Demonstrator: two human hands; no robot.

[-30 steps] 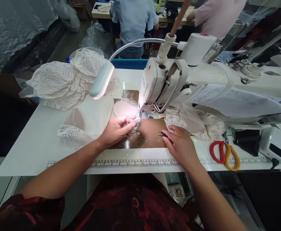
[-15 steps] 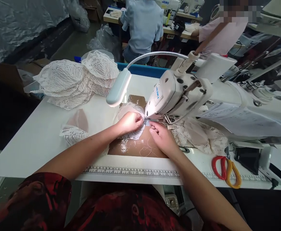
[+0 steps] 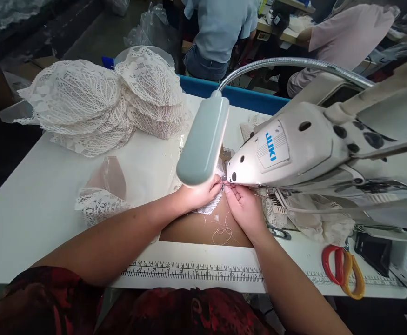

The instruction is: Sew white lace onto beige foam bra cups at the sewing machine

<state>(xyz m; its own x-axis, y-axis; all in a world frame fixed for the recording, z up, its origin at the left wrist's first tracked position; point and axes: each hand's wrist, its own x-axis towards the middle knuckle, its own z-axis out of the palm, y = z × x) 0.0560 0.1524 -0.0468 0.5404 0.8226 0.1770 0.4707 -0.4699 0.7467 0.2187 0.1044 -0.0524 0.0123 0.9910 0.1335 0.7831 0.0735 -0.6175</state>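
Note:
Under the head of a white sewing machine (image 3: pixel 290 144), a white lace cup (image 3: pixel 210 205) lies on the brown plate (image 3: pixel 192 230), partly hidden by the lamp and my hand. My left hand (image 3: pixel 201 194) is closed, pinching the cup's edge beside the needle area. Right up against its fingertips, my right hand (image 3: pixel 245 207) is closed too, thumb and forefinger pressed together at the needle area. What the right fingers grip is too small to make out. A loose thread (image 3: pixel 223 235) curls on the plate below the hands.
A grey-green lamp (image 3: pixel 203 139) on a bendable neck hangs over the left hand. Stacked lace cups (image 3: pixel 81 102) stand at back left, with a single cup (image 3: pixel 105 186) nearer. Scissors (image 3: pixel 343 270) lie at right; a ruler strip (image 3: pixel 196 273) runs along the front edge. Two people sit beyond.
My view has leaned closer, so the lamp and machine look larger. My right hand has come in to meet the left fingertips at the needle area.

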